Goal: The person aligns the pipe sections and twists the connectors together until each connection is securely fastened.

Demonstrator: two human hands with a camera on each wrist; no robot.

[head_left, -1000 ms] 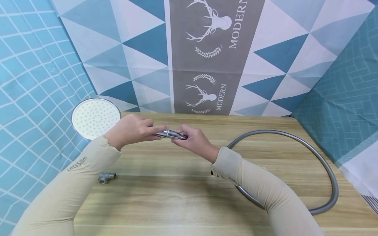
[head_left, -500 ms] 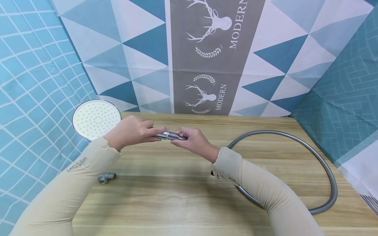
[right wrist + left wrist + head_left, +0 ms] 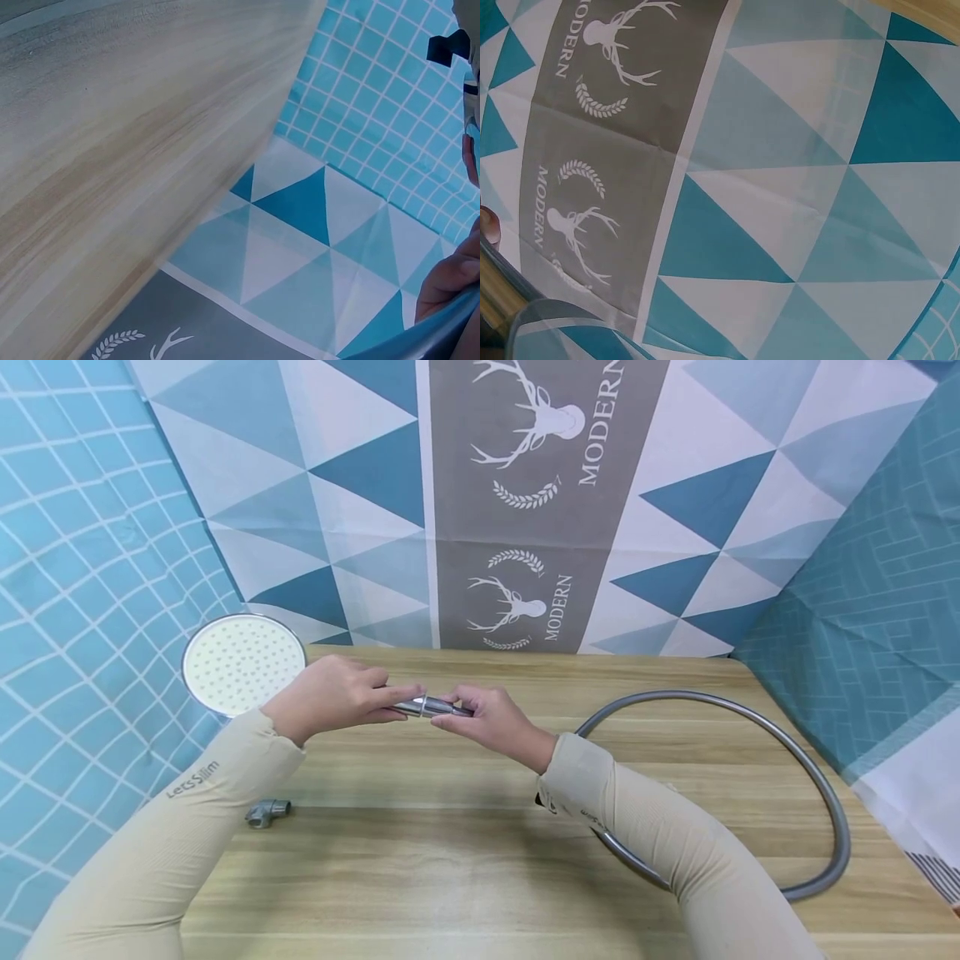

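My left hand [image 3: 337, 693] grips the chrome handle of a shower head [image 3: 243, 664] in the head view. Its round, pale nozzle face is turned towards me at the left. Where the handle [image 3: 408, 704] ends, a pale ring shows, and a chrome hose fitting [image 3: 442, 707] meets it in line. The thumb and fingers of my right hand [image 3: 491, 714] pinch that fitting. Low in the left wrist view, the shiny back of the shower head [image 3: 570, 330] mirrors the wall pattern. Part of my right hand [image 3: 450, 277] shows at the edge of the right wrist view.
A grey shower hose [image 3: 813, 768] loops over the right side of the wooden table [image 3: 420, 893], partly hidden under my right forearm. At the left lies a small metal tee fitting [image 3: 267, 812]. Patterned wall sheets [image 3: 375, 502] stand behind and at both sides.
The fingers of my right hand have shifted slightly downward around the fitting. My left hand and the shower head have hardly moved.
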